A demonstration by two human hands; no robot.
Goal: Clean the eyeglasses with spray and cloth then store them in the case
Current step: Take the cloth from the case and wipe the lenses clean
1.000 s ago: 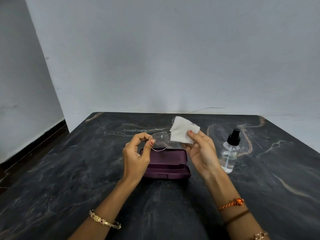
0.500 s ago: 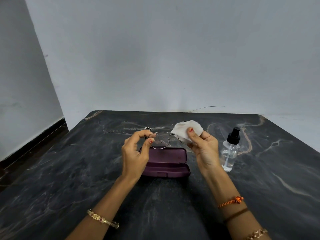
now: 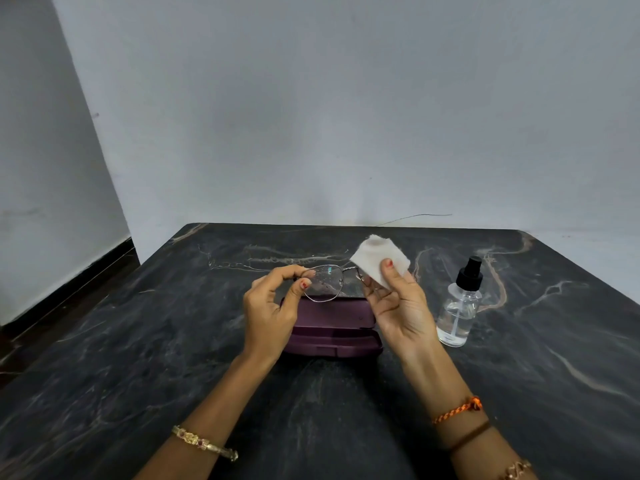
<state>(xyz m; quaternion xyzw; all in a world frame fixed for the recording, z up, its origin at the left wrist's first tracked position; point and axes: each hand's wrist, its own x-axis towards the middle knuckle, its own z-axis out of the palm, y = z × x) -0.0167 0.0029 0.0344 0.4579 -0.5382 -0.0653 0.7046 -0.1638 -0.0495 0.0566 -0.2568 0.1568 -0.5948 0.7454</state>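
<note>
Eyeglasses (image 3: 327, 282) are pinched at the rim by the left hand (image 3: 270, 313) above the closed case (image 3: 332, 327), while the cloth (image 3: 379, 259) is pinched onto one lens by the right hand (image 3: 398, 306). The thin frame could be bent by hard rubbing. One spray bottle (image 3: 459, 306), one cloth and one case are counted.
</note>
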